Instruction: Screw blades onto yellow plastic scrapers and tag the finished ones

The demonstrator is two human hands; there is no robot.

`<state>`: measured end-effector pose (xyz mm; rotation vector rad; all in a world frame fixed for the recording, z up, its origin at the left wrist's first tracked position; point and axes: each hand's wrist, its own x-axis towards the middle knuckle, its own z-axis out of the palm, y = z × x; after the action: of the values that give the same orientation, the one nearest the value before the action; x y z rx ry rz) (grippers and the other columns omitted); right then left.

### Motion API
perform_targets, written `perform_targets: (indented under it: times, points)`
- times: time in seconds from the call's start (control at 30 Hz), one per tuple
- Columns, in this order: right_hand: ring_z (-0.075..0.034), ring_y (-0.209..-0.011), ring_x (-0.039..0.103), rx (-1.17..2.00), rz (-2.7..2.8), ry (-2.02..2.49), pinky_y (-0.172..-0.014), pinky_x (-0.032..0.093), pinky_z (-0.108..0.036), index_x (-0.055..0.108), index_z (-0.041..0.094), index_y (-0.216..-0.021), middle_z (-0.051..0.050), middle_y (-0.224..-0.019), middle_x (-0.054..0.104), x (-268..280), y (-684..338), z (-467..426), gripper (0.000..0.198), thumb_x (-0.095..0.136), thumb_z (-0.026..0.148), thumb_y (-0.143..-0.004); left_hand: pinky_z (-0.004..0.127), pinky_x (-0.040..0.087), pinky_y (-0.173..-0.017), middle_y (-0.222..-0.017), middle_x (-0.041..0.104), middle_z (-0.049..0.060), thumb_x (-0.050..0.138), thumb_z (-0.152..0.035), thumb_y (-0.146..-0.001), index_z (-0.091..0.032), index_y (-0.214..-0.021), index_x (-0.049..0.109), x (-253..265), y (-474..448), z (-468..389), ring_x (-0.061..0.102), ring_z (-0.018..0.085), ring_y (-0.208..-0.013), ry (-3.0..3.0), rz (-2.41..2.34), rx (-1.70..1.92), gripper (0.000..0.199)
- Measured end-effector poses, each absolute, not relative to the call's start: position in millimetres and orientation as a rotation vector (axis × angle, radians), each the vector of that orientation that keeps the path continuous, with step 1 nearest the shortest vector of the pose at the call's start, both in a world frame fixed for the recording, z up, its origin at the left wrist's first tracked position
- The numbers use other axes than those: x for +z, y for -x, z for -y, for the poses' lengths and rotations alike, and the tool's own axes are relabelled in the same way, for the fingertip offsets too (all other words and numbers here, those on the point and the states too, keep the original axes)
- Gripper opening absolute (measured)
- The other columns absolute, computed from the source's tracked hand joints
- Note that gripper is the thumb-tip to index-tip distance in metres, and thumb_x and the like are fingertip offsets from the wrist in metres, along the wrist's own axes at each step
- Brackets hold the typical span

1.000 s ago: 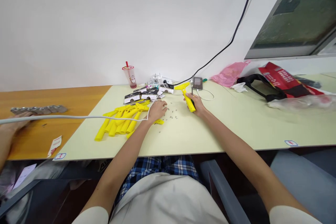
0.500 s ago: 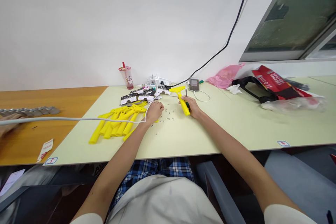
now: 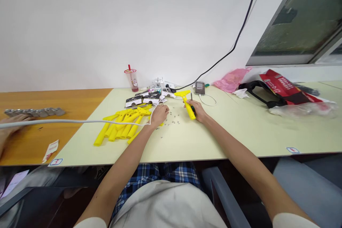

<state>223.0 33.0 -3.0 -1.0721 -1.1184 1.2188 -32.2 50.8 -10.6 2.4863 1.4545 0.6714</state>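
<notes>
My right hand [image 3: 198, 111] is closed around a yellow T-shaped scraper [image 3: 188, 105], its wide head pointing away from me. The same hand also holds a screwdriver [image 3: 192, 108] with a dark green handle and its thin shaft upward. My left hand [image 3: 160, 114] rests low over the table with curled fingers; whatever is in them is too small or hidden to name. Beside it lie scattered small metal screws [image 3: 175, 122]. Left of that hand is a pile of yellow scrapers [image 3: 124, 123], partly overlapped by a white cable [image 3: 88, 121].
Black-and-white card packs [image 3: 151, 99] lie behind the pile, near a drink cup [image 3: 131, 80] with a red straw. A small grey device [image 3: 200, 88], pink bag [image 3: 232, 79] and red bag [image 3: 280, 84] sit farther right. Another person's hand [image 3: 20, 119] is near grey metal parts [image 3: 34, 112].
The whole view has shifted slightly, so things appear a little farther right. Both hands keep nearly the same pose. The other person's hand shows more at the left.
</notes>
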Motion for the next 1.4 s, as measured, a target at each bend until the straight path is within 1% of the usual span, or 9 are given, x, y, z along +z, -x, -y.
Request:
perform_targets:
  times: [0.13,0.3,0.37,0.53,0.63,0.73,0.87,1.03,1.4]
  points:
    - [-0.017,-0.07,0.055,1.218,1.123,1.082,-0.052,0.034,-0.03,0.075,0.023,-0.082,-0.006,-0.091,0.082,-4,-223,-34,0.042,0.09,0.06,-0.07,0.042,0.053,-0.11,-0.111,0.078,0.012,0.066,-0.016,-0.1,-0.02,-0.1,0.075,-6,37,-53,0.072,0.028,-0.111,-2.501,-1.452,0.666,0.01]
    - [-0.017,-0.07,0.055,1.22,1.124,1.088,-0.052,0.033,-0.03,0.074,0.023,-0.08,-0.006,-0.089,0.081,-4,-223,-33,0.041,0.09,0.059,-0.07,0.04,0.053,-0.108,-0.113,0.079,0.011,0.057,-0.016,-0.104,-0.021,-0.104,0.076,5,55,-53,0.072,0.028,-0.113,-2.522,-1.544,0.632,0.019]
    - [-0.017,-0.069,0.054,1.218,1.125,1.09,-0.053,0.032,-0.03,0.074,0.022,-0.079,-0.007,-0.09,0.081,-4,-223,-33,0.041,0.09,0.059,-0.07,0.041,0.053,-0.109,-0.116,0.079,0.012,0.056,-0.018,-0.105,-0.02,-0.109,0.077,10,64,-54,0.071,0.029,-0.116,-2.526,-1.613,0.602,0.021]
    - [-0.017,-0.069,0.053,1.21,1.122,1.097,-0.053,0.032,-0.03,0.073,0.023,-0.079,-0.006,-0.09,0.081,-4,-223,-33,0.042,0.089,0.061,-0.07,0.048,0.05,-0.115,-0.136,0.074,0.021,0.055,-0.023,-0.106,-0.016,-0.127,0.076,27,91,-64,0.069,0.035,-0.129,-2.494,-1.836,0.481,0.031]
    - [-0.016,-0.069,0.054,1.211,1.121,1.101,-0.053,0.032,-0.03,0.073,0.023,-0.078,-0.006,-0.09,0.08,-5,-223,-33,0.042,0.089,0.06,-0.07,0.053,0.05,-0.117,-0.141,0.071,0.023,0.061,-0.023,-0.104,-0.014,-0.134,0.074,39,108,-77,0.066,0.04,-0.135,-2.451,-1.958,0.357,0.034]
    - [-0.017,-0.07,0.055,1.214,1.12,1.097,-0.054,0.033,-0.03,0.073,0.023,-0.078,-0.006,-0.09,0.08,-6,-223,-34,0.042,0.089,0.06,-0.07,0.054,0.055,-0.115,-0.144,0.071,0.019,0.07,-0.029,-0.104,-0.016,-0.137,0.073,49,122,-92,0.068,0.035,-0.134,-2.408,-2.015,0.201,0.035]
    - [-0.018,-0.072,0.058,1.219,1.121,1.089,-0.055,0.035,-0.03,0.074,0.023,-0.081,-0.006,-0.086,0.08,-9,-224,-36,0.041,0.09,0.06,-0.071,0.051,0.063,-0.104,-0.144,0.069,0.013,0.074,-0.042,-0.106,-0.019,-0.142,0.068,53,133,-106,0.071,0.028,-0.124,-2.359,-2.038,-0.004,0.043]
    - [-0.019,-0.074,0.059,1.229,1.127,1.089,-0.056,0.036,-0.03,0.075,0.023,-0.083,-0.006,-0.087,0.08,-11,-225,-37,0.04,0.09,0.058,-0.072,0.05,0.064,-0.103,-0.143,0.069,0.013,0.073,-0.041,-0.106,-0.019,-0.141,0.069,47,135,-112,0.072,0.028,-0.122,-2.329,-2.056,-0.087,0.042]
    - [-0.019,-0.077,0.06,1.236,1.129,1.094,-0.056,0.039,-0.03,0.072,0.023,-0.079,-0.006,-0.088,0.08,-7,-224,-35,0.043,0.092,0.06,-0.07,0.05,0.064,-0.103,-0.142,0.07,0.014,0.074,-0.041,-0.106,-0.017,-0.141,0.069,38,131,-114,0.072,0.028,-0.122,-2.354,-2.096,-0.026,0.043]
